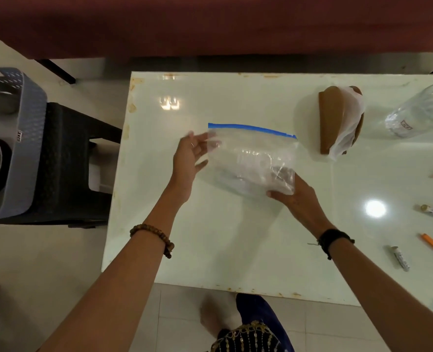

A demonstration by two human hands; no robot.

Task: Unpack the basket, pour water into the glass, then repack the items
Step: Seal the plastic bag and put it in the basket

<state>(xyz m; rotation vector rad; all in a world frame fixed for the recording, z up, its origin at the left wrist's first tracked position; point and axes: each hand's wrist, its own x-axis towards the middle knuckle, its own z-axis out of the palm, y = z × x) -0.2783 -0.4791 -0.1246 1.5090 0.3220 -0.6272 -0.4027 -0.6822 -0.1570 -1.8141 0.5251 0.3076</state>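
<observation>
Right hand (296, 196) grips zip-top bag (251, 158) at its near right corner, over white table (210, 250). Left hand (188, 158) open, fingers spread at bag's left edge.

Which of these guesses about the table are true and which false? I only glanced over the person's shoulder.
1. The clear bag has a blue zip strip. True.
2. Both hands grip the bag firmly. False: the right hand holds its lower corner, while the left hand is open at its edge.
3. The glass stands near the table's left edge. False: it is at the far right.
4. The grey basket sits on a dark stool beside the table. True.
5. The brown napkin holder is inside the basket. False: it stands on the table.
</observation>
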